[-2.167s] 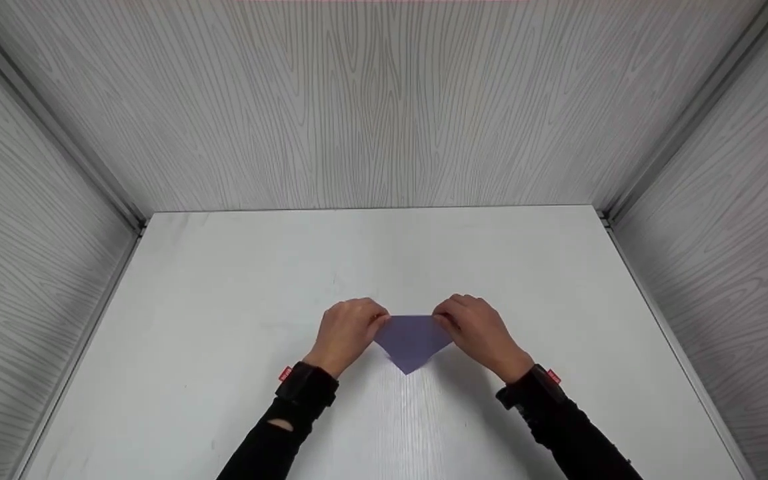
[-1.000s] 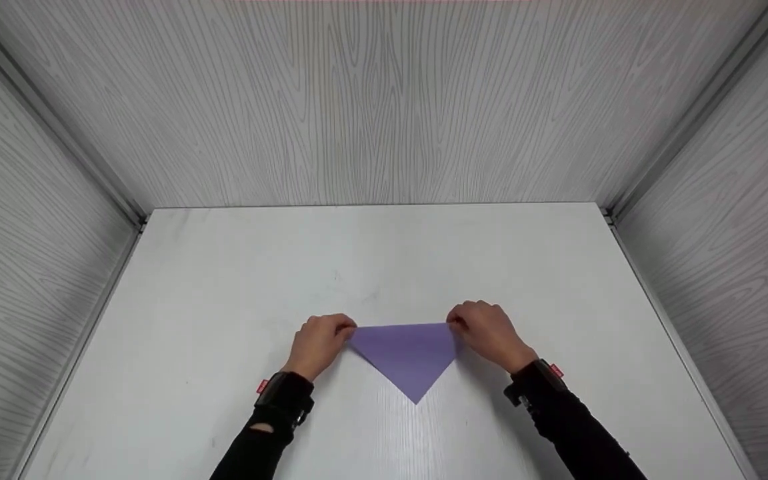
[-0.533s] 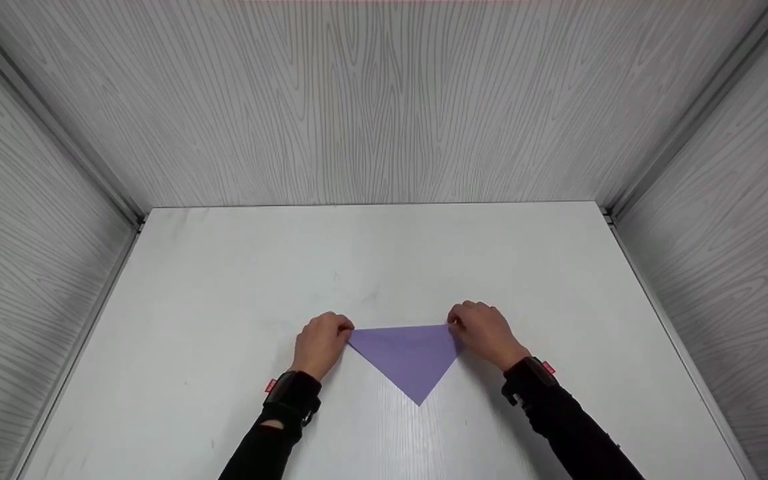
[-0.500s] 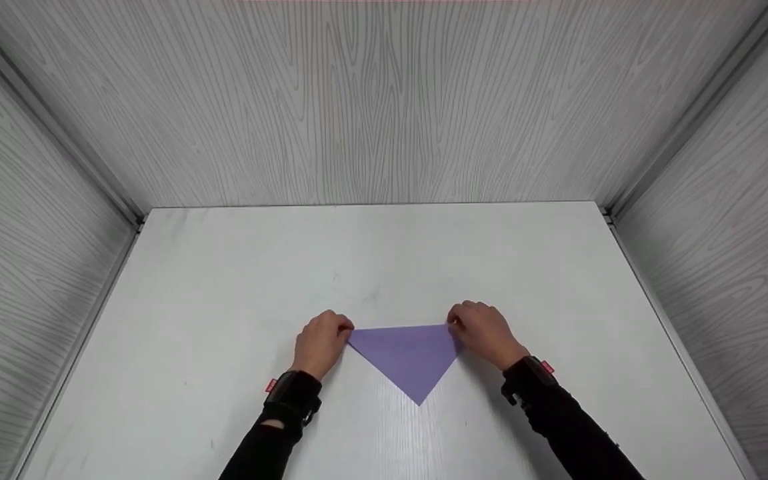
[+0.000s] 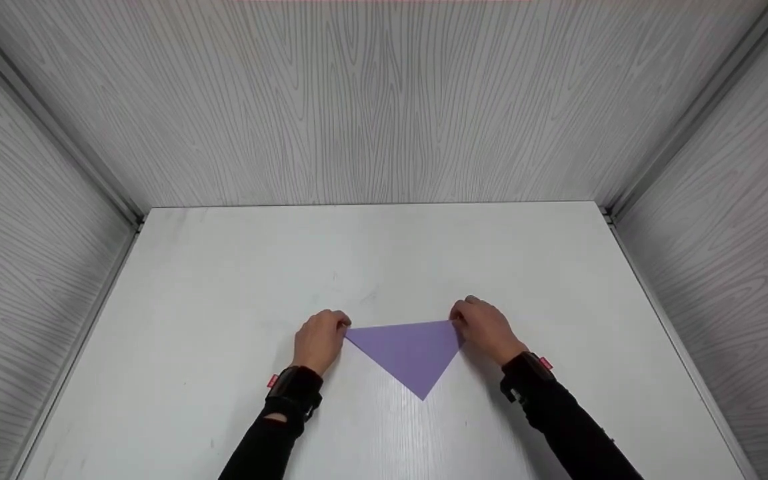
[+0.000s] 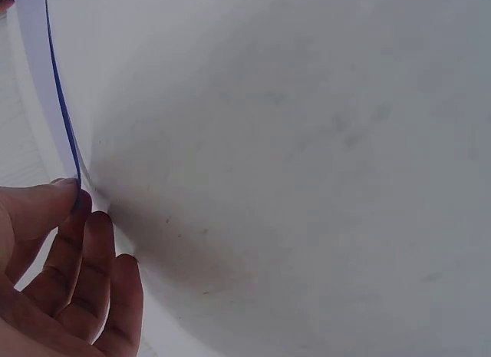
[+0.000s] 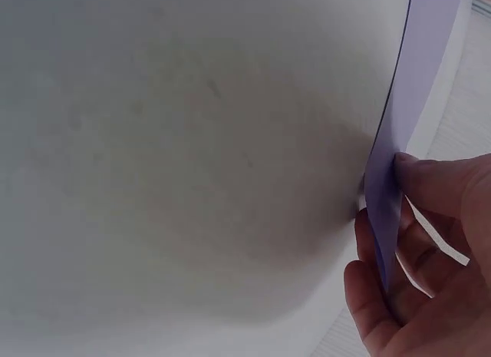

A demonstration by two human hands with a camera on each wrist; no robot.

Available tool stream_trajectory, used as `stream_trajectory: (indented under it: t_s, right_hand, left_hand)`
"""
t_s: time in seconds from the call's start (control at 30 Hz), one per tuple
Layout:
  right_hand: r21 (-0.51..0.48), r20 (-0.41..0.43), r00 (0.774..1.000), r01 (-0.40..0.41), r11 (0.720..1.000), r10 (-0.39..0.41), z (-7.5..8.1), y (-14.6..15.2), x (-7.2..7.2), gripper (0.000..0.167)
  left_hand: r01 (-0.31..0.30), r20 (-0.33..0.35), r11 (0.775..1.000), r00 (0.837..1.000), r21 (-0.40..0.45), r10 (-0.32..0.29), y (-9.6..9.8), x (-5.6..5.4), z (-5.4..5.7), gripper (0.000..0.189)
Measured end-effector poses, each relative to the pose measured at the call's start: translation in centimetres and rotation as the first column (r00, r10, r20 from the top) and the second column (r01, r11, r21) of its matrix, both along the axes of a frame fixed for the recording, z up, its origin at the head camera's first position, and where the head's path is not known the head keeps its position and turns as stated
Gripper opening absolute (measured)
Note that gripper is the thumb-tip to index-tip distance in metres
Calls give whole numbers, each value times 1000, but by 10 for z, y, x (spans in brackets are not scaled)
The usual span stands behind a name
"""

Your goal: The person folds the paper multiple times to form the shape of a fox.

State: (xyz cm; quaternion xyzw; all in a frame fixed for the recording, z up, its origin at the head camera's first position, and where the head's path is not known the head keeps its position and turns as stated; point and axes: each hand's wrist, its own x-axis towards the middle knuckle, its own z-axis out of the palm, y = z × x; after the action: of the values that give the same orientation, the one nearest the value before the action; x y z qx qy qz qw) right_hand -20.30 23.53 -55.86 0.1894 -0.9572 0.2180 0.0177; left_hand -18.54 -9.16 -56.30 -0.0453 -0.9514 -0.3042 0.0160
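A purple sheet of paper (image 5: 411,353), folded to a triangle, is held just over the white table with its point toward the person. Between thumb and index finger my left hand (image 5: 319,341) pinches its left corner; the left wrist view shows that paper (image 6: 47,96) edge-on at the fingertips. My right hand (image 5: 486,328) pinches it near the right corner. In the right wrist view, the thumb presses on the near face of the paper (image 7: 414,80) and the other fingers lie behind it. The right corner is hidden in the head view.
The white tabletop (image 5: 257,267) spreads around both hands. A wood-grain back panel (image 5: 371,100) rises at its far edge, and similar side panels flank it at left (image 5: 31,267) and right (image 5: 724,233). Both wrists wear black bands (image 5: 296,392).
From 2.2 seconds ago the hands moved apart and the paper between them spread wider. Over the last half second the right hand rose slightly, tilting the top edge up at the right.
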Motion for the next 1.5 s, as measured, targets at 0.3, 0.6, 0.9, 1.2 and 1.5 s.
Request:
stream_trajectory:
  t_s: [0.3, 0.6, 0.9, 1.2, 1.5]
  right_hand:
    - [-14, 5, 999, 37, 999, -37, 2, 1, -1, 9]
    - [0, 4, 998, 55, 998, -55, 3, 4, -3, 9]
    - [27, -71, 997, 28, 999, -26, 2, 5, -4, 10]
    - [43, -124, 988, -84, 996, 89, 0, 1, 8, 13]
    - [37, 33, 951, -309, 950, 308, 1, -14, 26, 35]
  left_hand:
    - [8, -55, 1000, 998, -30, -9, 1, -1, -3, 9]
    - [111, -190, 993, 975, -25, -114, 23, 12, 0, 6]
    - [279, -221, 954, 929, -109, -297, 40, 32, -11, 11]
    - [309, -138, 947, 937, -92, -319, 35, 31, -12, 25]
    - [347, -154, 937, 924, -42, -349, 28, 19, -16, 24]
